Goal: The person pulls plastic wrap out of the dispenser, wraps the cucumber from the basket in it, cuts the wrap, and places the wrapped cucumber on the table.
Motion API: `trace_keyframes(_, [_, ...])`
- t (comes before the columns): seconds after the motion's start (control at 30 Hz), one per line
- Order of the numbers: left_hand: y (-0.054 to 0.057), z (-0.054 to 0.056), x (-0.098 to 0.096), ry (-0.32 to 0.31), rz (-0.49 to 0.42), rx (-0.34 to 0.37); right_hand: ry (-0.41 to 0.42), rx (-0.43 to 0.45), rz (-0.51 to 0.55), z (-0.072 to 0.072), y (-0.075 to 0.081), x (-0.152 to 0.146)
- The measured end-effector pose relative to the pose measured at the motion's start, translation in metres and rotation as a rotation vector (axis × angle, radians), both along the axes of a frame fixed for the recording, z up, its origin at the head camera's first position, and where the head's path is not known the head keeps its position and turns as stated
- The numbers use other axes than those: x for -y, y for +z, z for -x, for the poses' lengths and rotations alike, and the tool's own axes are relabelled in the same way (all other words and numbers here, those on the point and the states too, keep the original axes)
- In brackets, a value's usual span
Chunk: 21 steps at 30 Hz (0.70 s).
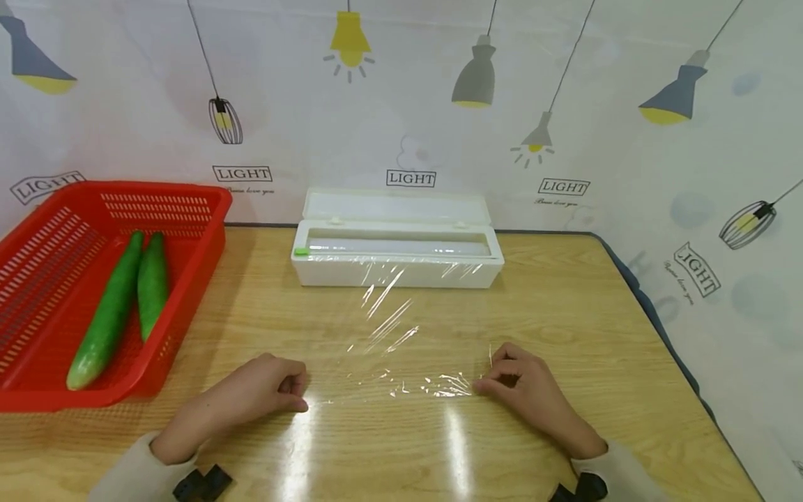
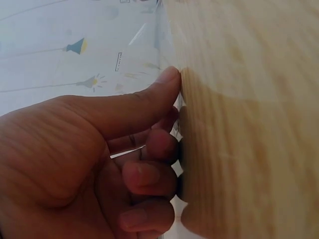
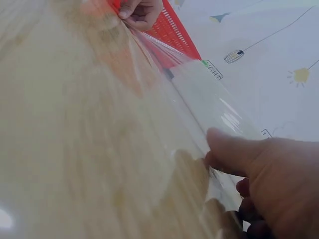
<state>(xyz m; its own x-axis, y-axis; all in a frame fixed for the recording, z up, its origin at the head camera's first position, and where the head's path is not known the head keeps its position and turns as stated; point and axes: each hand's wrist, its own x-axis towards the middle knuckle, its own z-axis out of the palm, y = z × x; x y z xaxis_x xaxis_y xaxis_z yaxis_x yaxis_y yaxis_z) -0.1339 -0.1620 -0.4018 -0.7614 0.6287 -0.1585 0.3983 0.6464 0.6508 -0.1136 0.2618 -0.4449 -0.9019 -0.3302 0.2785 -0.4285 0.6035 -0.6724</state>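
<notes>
Clear plastic wrap (image 1: 389, 335) stretches over the wooden table from a white wrap dispenser box (image 1: 401, 273) at the back, whose lid is raised. A pale roll (image 1: 401, 246) shows inside its opening. My left hand (image 1: 254, 390) pinches the near left corner of the wrap between thumb and fingers. At the near right corner, my right hand (image 1: 533, 390) pinches the wrap in the same way. In the right wrist view the sheet is drawn taut between both hands, close over the table, with creases running toward the left hand (image 3: 142, 12).
A red plastic basket (image 1: 182, 300) stands at the left with two green cucumbers, the longer cucumber (image 1: 106, 321) beside the shorter cucumber (image 1: 153, 279). A small green slider (image 1: 302, 252) sits on the dispenser's left end. Behind the table (image 1: 564, 300) hangs a lamp-patterned backdrop (image 1: 401, 104).
</notes>
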Motion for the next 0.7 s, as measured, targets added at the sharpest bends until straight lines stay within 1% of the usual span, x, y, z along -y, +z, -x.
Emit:
trace_keyframes(0.07, [0.0, 0.0, 0.0, 0.002, 0.0, 0.001, -0.017, 0.011, -0.01, 0.001, 0.0, 0.001])
trace_keyframes(0.17, [0.0, 0.0, 0.0, 0.001, -0.001, 0.0, 0.007, -0.018, -0.039, 0.002, 0.001, 0.0])
trace_keyframes(0.27, [0.0, 0.0, 0.001, -0.005, -0.002, -0.007, 0.002, -0.064, -0.117, 0.001, 0.003, -0.002])
trace_keyframes(0.4, [0.0, 0.0, 0.004, -0.021, 0.003, -0.038, -0.002, -0.089, -0.2, -0.001, 0.004, -0.005])
trace_keyframes(0.47, [0.001, 0.0, 0.006, -0.023, 0.006, -0.051, 0.008, -0.088, -0.196, -0.001, 0.004, -0.005])
trace_keyframes(0.57, [0.006, 0.0, 0.009, -0.004, 0.016, -0.082, 0.02, -0.076, -0.153, -0.001, 0.002, -0.006])
trace_keyframes(0.63, [0.014, 0.0, 0.011, 0.019, 0.026, -0.113, 0.022, -0.069, -0.123, -0.002, 0.0, -0.006])
trace_keyframes(0.7, [0.024, -0.002, 0.014, 0.048, 0.03, -0.153, 0.023, -0.059, -0.094, -0.004, -0.002, -0.006])
